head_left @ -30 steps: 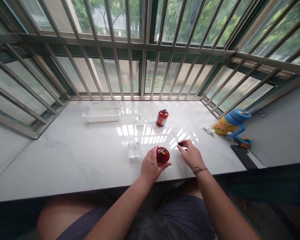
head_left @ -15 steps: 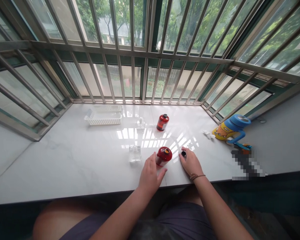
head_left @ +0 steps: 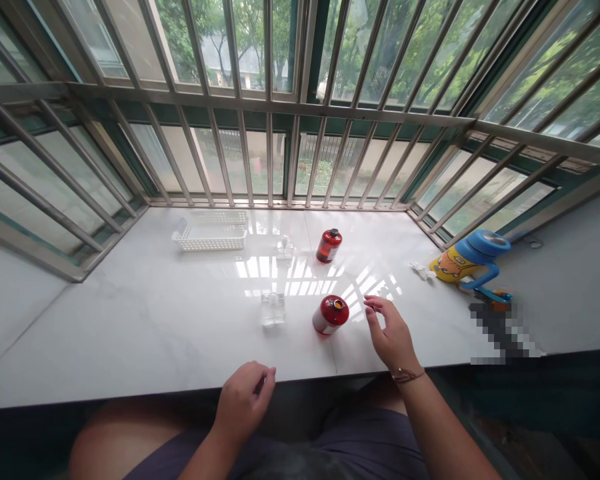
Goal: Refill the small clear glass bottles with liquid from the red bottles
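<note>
Nearer red bottle (head_left: 331,316), uncapped, stands upright on the counter (head_left: 155,333), near the right hand (head_left: 393,337); whether those bent fingers hold anything, I cannot tell. Fingers of the left hand (head_left: 244,400) curl inward, grip unclear. A sideways right-hand knock could spill the red bottle.

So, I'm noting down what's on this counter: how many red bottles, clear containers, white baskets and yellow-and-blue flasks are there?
Red bottles: 2 (front bottle, back bottle)
Clear containers: 2 (front container, back container)
White basket: 1
Yellow-and-blue flask: 1
Total: 6
</note>
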{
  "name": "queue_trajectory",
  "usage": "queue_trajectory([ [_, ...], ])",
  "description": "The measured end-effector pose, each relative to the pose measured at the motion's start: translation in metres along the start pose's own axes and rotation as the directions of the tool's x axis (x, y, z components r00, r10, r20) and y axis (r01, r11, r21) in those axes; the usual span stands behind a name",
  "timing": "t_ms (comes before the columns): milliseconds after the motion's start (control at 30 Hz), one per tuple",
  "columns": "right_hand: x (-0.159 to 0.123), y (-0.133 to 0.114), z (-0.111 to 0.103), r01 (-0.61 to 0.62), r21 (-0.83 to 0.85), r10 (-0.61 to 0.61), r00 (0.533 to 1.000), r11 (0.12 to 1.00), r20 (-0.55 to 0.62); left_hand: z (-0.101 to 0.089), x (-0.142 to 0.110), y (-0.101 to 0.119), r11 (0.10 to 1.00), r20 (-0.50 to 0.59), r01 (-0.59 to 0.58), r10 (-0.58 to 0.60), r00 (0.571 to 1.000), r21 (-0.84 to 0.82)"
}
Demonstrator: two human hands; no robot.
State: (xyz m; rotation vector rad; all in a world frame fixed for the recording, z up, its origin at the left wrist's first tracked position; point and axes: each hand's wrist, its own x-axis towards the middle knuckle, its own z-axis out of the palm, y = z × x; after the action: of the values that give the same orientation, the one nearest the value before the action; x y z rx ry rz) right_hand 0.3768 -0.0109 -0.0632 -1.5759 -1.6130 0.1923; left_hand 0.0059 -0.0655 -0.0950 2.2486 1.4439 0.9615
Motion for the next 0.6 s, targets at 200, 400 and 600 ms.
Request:
queue_trajectory([
  [200,-0.011,-0.025,0.021,-0.131,0.231,0.079,0.972,0.964,0.22,0.0,0.005,-0.005,0.999,-0.019,0.04,-0.04,0.999,-0.013],
  [400,-0.017,-0.038,0.05,-0.318,0.207,0.26,0.928,0.925,0.266,-0.004,0.019,-0.003,0.997,-0.05,0.025,-0.028,0.998,-0.07],
  [600,-0.01,-0.03,0.057,-0.303,0.077,0.284,0.939,0.95,0.194,-0.013,0.056,-0.006,0.992,-0.224,0.036,-0.063,0.972,-0.123],
])
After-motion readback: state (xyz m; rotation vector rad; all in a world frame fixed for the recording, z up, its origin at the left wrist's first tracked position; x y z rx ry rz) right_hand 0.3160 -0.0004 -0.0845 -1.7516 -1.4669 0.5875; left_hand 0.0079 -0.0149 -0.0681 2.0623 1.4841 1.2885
